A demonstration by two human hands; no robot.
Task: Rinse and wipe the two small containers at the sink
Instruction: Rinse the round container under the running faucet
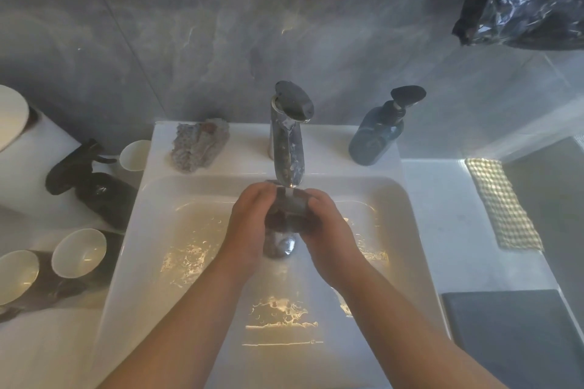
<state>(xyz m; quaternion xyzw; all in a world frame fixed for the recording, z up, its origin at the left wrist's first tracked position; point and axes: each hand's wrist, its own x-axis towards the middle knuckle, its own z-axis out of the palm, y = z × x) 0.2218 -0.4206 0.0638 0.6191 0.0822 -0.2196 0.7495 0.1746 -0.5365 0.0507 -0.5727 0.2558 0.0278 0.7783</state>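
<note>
Head view. Haze covers the whole picture, so fine detail is lost.

At the centre of the sink [148,199], your left hand [249,221] and right hand [330,227] enclose a small dark container [286,210]. Only a strip of it shows between the hands, and its shape cannot be made out.

The fingers of both hands are curled round the container. The left grips from 9 o'clock, the right from 3 o'clock. The fingertips are hidden against its dark surface.

The container sits directly under the spout of the tap [289,148], at 12 o'clock from your hands, and a thin stream of water falls onto it. The drain [282,246] shows at 6 o'clock, partly covered by the hands.

The second container cannot be identified. The dark shapes [94,183] on the counter at 9 o'clock of the sink are too blurred to name.

Of the two bowls [79,253] at 8 o'clock, the nearer is cut by the frame edge.

Any print on the soap bottle [376,139], at 1 o'clock, cannot be read.
</note>
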